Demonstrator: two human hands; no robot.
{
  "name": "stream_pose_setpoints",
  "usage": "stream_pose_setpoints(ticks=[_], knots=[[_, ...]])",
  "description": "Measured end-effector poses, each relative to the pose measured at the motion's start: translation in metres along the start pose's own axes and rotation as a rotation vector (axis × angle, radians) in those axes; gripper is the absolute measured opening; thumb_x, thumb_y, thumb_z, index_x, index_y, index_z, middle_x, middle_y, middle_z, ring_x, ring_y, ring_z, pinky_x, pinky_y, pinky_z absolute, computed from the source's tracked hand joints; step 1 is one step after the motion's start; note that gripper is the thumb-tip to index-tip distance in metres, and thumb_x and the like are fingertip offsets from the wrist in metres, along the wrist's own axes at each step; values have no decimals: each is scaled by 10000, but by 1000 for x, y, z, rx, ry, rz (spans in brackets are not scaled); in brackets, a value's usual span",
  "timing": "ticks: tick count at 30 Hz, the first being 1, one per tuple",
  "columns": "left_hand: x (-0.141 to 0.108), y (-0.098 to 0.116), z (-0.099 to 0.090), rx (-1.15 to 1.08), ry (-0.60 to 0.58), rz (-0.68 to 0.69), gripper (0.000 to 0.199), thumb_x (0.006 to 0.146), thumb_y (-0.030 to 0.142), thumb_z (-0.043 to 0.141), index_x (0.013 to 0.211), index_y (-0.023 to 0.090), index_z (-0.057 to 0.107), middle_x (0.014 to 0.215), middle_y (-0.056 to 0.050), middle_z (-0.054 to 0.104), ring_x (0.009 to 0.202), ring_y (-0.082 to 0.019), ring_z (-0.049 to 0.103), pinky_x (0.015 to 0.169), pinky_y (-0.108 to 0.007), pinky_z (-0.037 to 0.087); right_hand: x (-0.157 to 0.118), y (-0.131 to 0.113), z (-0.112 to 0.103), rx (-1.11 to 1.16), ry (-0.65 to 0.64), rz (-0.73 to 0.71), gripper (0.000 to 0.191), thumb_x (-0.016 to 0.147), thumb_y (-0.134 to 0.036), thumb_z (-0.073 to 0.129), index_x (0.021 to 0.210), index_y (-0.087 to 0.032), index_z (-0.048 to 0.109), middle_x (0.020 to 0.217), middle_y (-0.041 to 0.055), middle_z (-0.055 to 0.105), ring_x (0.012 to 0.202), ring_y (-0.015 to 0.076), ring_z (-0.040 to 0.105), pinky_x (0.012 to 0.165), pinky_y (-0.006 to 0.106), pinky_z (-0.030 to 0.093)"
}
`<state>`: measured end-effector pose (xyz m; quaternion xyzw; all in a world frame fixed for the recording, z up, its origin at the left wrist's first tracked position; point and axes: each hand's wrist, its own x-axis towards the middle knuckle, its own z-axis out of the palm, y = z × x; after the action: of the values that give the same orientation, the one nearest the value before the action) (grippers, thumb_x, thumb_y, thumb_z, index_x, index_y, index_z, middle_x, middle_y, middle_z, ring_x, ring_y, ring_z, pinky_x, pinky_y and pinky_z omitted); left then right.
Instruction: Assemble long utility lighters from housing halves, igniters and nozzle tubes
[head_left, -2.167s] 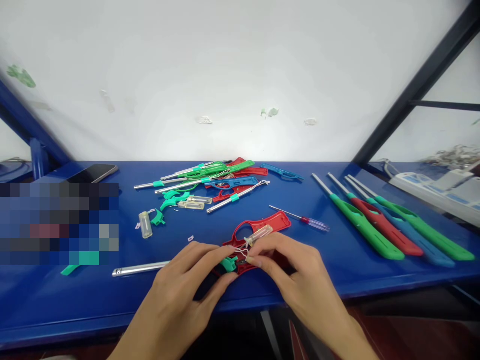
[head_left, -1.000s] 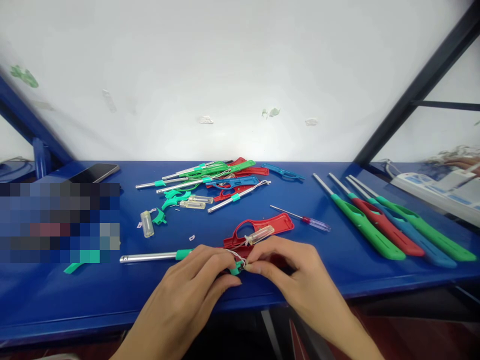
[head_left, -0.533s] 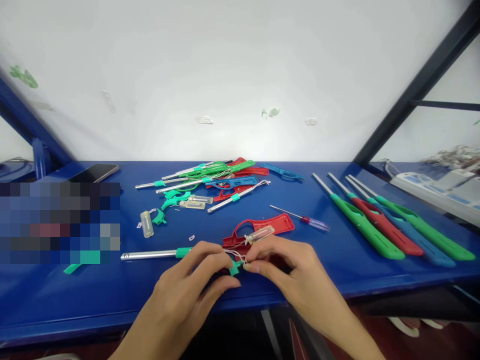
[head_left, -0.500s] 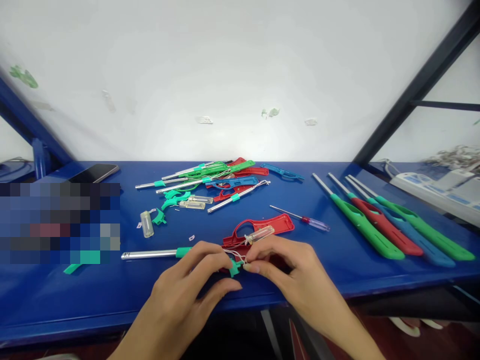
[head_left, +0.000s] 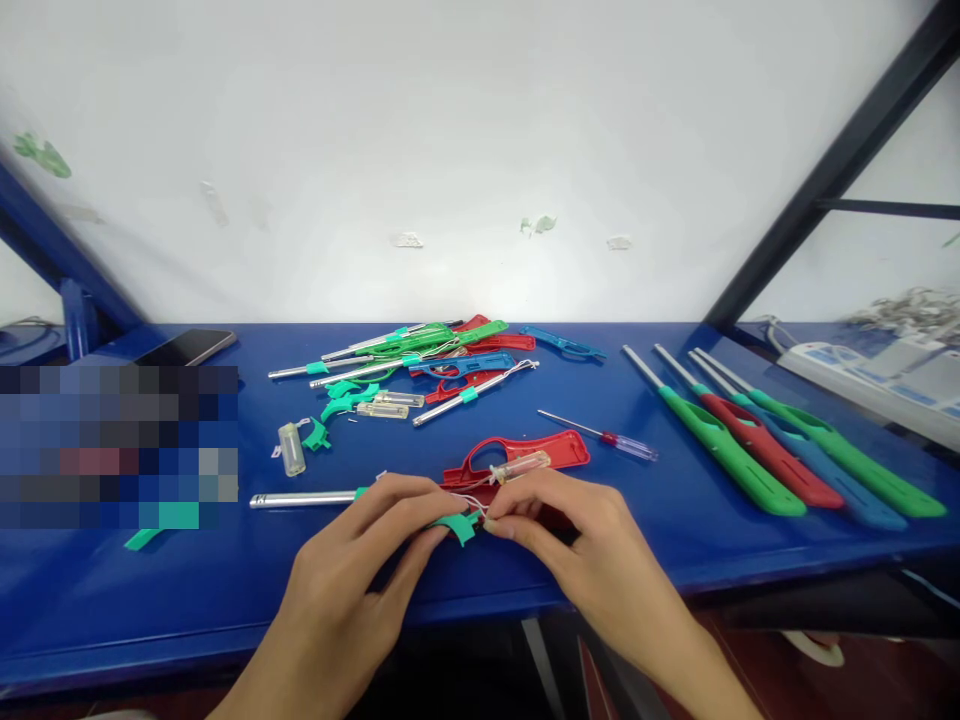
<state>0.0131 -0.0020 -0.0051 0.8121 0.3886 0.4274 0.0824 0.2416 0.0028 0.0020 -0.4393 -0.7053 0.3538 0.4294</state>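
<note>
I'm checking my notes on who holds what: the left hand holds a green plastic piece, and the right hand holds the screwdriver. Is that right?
Not the screwdriver: the head view shows it lying on the blue table, while the right hand pinches thin white wires. The left hand does hold a green plastic piece.

Random background stuff around the glossy blue table (head_left: 135,585)

Scuffed white wall (head_left: 480,120) up at 12, dark diagonal metal bar (head_left: 829,176) at 2, white-and-blue plastic power strip (head_left: 836,372) at 3, slim dark rectangular phone (head_left: 181,347) lying on the table at 9, ragged green patch (head_left: 43,156) on the wall around 10.
</note>
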Motion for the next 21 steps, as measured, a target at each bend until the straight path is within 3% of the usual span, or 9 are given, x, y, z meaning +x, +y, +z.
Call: stream_pose_setpoints(ticks=[8, 14, 21], knots=[[-3, -6, 9, 95, 71, -50, 186, 1097, 252, 613, 1242, 336, 695, 1127, 50, 717, 920, -111, 731, 899, -202, 596, 0, 1, 0, -45, -26, 6, 152, 993, -144, 759, 953, -291, 758, 896, -108, 779, 777, 71, 692, 775, 141, 514], [-5, -8, 8, 210, 61, -49, 258, 1101, 325, 631, 1357, 343, 659, 1058, 38, 729, 932, -166, 693, 1028, -334, 577, -1, 1, -1, -86, -36, -23, 160, 1013, -137, 736, 977, -292, 755, 944, -101, 787, 821, 79, 703, 808, 154, 518], [-1, -11, 8, 287, 56, -16, 319, 1129, 404, 574, 1430, 315, 631, 1157, -19, 774, 1036, -230, 714, 883, -363, 616, 0, 2, 0, -134, -23, -64, 148, 1023, -145, 729, 990, -287, 758, 981, -82, 800, 886, 107, 731, 862, 194, 538]])
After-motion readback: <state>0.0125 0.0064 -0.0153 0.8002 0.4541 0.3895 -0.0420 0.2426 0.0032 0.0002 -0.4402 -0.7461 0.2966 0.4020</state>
